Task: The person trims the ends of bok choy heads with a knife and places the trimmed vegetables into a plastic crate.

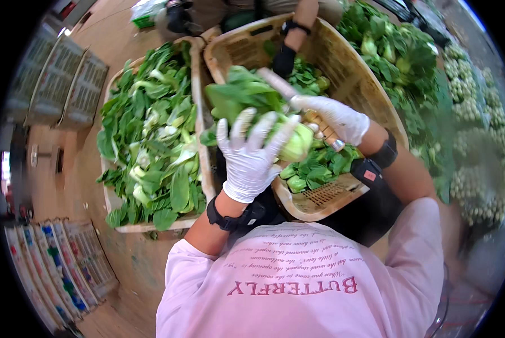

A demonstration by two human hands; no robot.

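Note:
My left hand (248, 158), in a white glove, is closed round a head of bok choy (296, 142), its leaves toward the upper left and its pale base at the right. A knife (277, 84) is gripped in my gloved right hand (344, 118); its broad blade slants up and left beside the leaves, and its wooden handle shows below the fingers. Both hands are over a tan plastic crate (371, 73), where trimmed bok choy (323, 169) lies at the bottom. Beside it on the left, a second crate (200, 118) is heaped with loose leaves (151, 141).
Across the crate, a co-worker's black-gloved hand (284, 61) reaches inside; the other black glove (179, 17) is farther left. Untrimmed bok choy (388, 50) is piled at the right, past it bundled pale-based vegetables (472, 146). Stacked crates (61, 79) stand at the left.

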